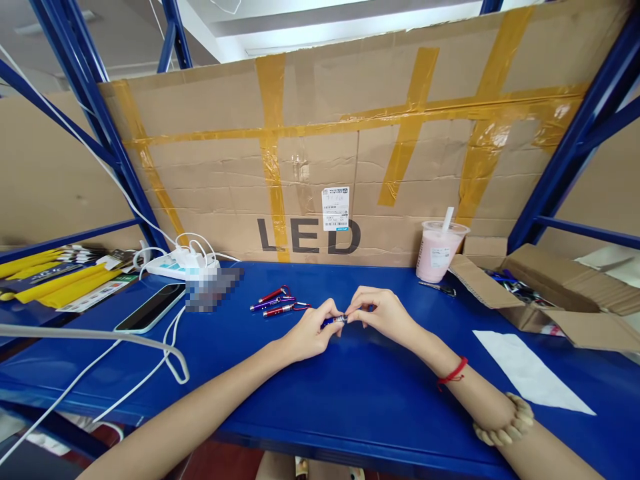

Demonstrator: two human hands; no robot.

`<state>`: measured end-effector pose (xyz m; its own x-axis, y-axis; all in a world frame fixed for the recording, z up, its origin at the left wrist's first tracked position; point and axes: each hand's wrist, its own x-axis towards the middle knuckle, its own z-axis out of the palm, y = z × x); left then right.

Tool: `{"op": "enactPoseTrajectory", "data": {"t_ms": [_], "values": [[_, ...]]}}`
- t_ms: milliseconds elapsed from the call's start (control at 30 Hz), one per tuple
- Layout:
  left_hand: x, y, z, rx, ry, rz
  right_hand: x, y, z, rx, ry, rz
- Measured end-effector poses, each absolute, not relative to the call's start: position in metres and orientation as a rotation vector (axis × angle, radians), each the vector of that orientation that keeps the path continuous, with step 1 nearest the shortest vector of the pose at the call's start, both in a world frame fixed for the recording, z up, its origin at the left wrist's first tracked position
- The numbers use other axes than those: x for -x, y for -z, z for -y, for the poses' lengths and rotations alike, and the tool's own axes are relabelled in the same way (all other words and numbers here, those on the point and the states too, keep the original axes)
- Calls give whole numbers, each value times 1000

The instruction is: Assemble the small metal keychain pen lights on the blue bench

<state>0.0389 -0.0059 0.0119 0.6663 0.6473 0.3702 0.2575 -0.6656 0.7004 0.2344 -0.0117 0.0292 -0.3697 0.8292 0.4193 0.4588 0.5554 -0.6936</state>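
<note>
Over the middle of the blue table, my left hand (313, 330) is closed around a small blue keychain flashlight (334, 321) with a silver end. My right hand (381, 312) pinches at that silver end with thumb and fingertips; any small part between them is too tiny to make out. Just beyond my left hand lie three similar slim metal flashlights with clips: a red one (273, 295), a purple one (270, 305) and another red one (280, 310). They rest side by side on the table, apart from my hand.
On the right stand a cup of pink drink (437, 253) and an open cardboard box (530, 300) of small items, near white paper (533, 373). On the left are a phone (153, 308), a power strip (183, 263), and loose white cables. A cardboard wall (225, 187) closes the back.
</note>
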Motion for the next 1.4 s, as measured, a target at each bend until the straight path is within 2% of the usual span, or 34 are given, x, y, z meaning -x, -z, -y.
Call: {"op": "enactPoseTrajectory", "data": {"t_ms": [167,500,933,1400], "values": [[-37,-11,7,-2344,-874,-804,-227,-34,18,1203,-604,1940],[-39,-11,4,-2449,-1052,-882,-223,-37,19,1258,-703,1828],[-39,-17,3,-2353,-841,-847,-235,-27,4,1258,-673,1886],[-41,-17,1,-2432,-776,-873,-238,-30,2,1233,-692,1923]]}}
